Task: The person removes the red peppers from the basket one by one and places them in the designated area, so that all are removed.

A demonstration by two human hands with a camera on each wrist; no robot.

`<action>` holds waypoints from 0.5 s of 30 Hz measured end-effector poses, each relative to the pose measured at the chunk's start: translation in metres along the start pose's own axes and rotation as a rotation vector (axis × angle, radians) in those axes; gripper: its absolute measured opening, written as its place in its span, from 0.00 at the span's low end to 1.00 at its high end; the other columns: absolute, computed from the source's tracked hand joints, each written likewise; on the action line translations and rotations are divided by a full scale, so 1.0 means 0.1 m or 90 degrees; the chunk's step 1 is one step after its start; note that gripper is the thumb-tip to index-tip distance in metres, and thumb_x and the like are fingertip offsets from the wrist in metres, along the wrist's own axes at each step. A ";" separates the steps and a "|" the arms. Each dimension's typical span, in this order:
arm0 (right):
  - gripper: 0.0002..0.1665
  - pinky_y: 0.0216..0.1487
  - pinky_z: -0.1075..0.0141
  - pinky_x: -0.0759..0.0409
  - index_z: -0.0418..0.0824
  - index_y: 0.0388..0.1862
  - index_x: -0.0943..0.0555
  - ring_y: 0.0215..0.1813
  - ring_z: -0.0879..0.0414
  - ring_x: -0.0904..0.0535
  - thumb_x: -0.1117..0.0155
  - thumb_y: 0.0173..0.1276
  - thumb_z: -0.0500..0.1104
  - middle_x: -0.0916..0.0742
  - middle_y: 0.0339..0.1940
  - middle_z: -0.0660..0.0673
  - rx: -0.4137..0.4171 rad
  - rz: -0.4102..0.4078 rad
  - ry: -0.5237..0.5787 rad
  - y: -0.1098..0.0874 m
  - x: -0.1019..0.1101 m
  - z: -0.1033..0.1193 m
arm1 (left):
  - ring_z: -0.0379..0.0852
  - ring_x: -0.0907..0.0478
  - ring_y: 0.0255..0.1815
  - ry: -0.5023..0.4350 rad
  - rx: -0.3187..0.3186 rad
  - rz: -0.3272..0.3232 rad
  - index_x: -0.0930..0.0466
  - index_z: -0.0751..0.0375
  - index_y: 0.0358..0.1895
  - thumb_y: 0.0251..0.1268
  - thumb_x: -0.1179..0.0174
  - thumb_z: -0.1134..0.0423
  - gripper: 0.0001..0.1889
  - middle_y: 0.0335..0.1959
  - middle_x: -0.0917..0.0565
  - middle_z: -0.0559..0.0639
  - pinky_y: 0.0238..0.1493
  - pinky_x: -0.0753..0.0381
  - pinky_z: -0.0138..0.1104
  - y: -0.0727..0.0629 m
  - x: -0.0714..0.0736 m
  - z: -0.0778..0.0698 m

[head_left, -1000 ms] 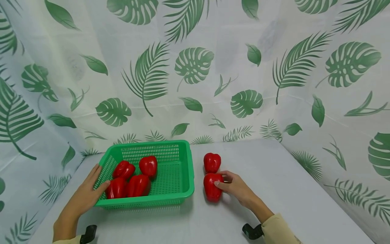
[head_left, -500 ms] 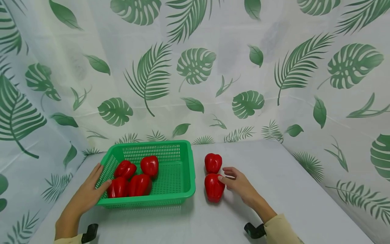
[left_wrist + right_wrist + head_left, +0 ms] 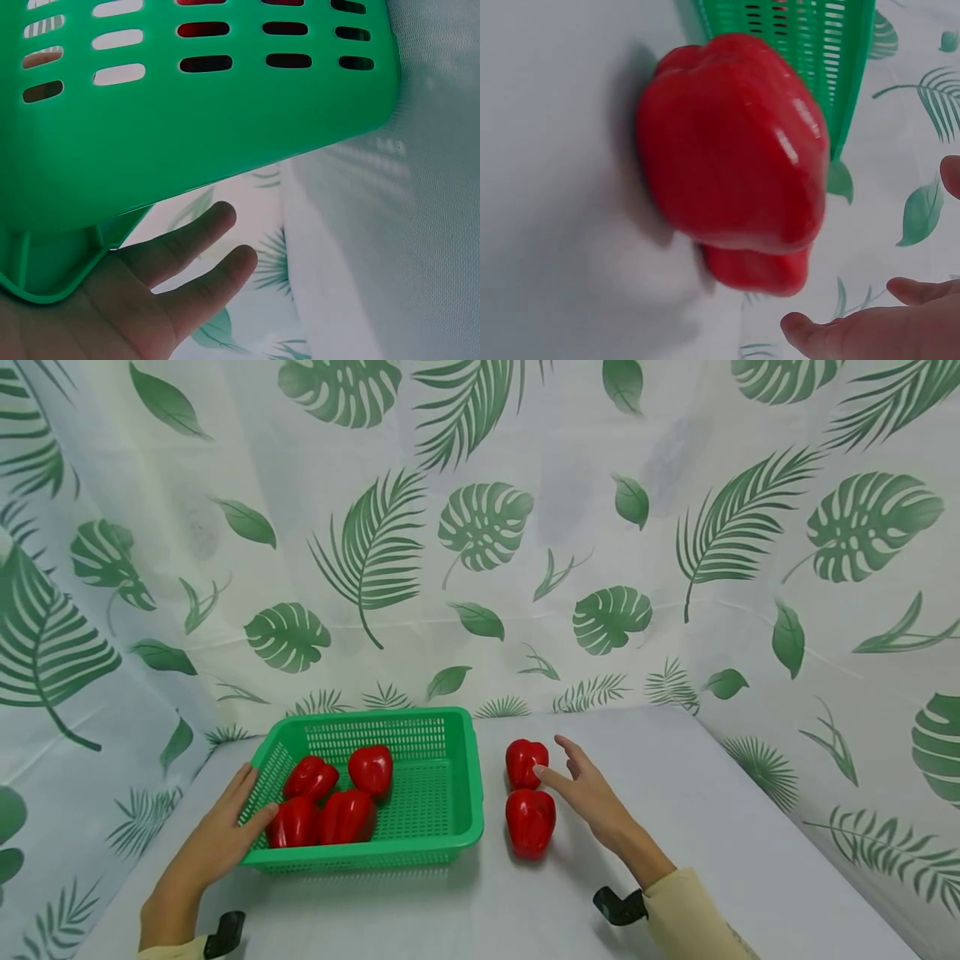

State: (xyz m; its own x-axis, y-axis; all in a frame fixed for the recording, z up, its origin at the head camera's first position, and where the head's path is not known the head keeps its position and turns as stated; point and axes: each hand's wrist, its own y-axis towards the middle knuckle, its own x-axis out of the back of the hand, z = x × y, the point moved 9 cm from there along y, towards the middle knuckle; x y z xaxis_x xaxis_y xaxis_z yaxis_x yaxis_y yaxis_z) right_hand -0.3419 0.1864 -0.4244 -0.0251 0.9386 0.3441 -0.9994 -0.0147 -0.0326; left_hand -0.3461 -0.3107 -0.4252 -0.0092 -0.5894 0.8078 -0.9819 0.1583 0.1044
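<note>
- The left hand [image 3: 219, 839], fingers straight, is touching the left side of the green plastic basket [image 3: 367, 852].
- Four glossy red bell peppers [image 3: 343, 810] are lying inside.
- Right of it, the right hand [image 3: 592, 795] is hovering, fingers apart, by the far glossy red bell pepper [image 3: 525, 762].

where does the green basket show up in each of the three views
Head: green basket low, left of centre.
Left wrist: green basket across the upper left, above the left hand.
Right wrist: top, right of centre, partly behind a red pepper.
Shared landmark: leaf-print cloth.
</note>
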 end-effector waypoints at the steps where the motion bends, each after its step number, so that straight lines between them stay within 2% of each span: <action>1: 0.51 0.74 0.27 0.38 0.45 0.89 0.47 0.86 0.29 0.53 0.33 0.76 0.53 0.45 0.88 0.33 0.006 0.003 0.001 0.01 -0.02 0.04 | 0.83 0.55 0.81 0.000 0.000 -0.001 0.57 0.78 0.84 0.85 0.50 0.45 0.46 0.85 0.57 0.78 0.70 0.48 0.79 0.00 0.00 0.00; 11: 0.49 0.71 0.31 0.29 0.48 0.90 0.47 0.85 0.30 0.47 0.35 0.79 0.52 0.43 0.88 0.34 0.069 0.042 0.020 0.14 -0.31 0.45 | 0.83 0.55 0.81 -0.010 -0.005 -0.008 0.55 0.79 0.83 0.84 0.49 0.45 0.45 0.84 0.56 0.78 0.70 0.48 0.79 -0.01 0.01 0.00; 15: 0.49 0.73 0.29 0.33 0.49 0.90 0.47 0.86 0.32 0.49 0.35 0.79 0.53 0.44 0.89 0.37 0.091 0.055 0.013 0.19 -0.43 0.59 | 0.83 0.55 0.81 -0.016 -0.011 -0.012 0.55 0.78 0.84 0.84 0.49 0.45 0.45 0.85 0.56 0.78 0.71 0.49 0.79 -0.02 0.01 0.00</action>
State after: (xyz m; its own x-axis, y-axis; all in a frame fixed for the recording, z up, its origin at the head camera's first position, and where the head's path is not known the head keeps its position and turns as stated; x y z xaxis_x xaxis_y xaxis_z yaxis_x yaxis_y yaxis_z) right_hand -0.3610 0.1251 -0.3842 -0.1127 0.9384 0.3267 -0.9870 -0.1437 0.0722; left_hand -0.3442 -0.3110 -0.4245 0.0043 -0.6122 0.7907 -0.9784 0.1610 0.1300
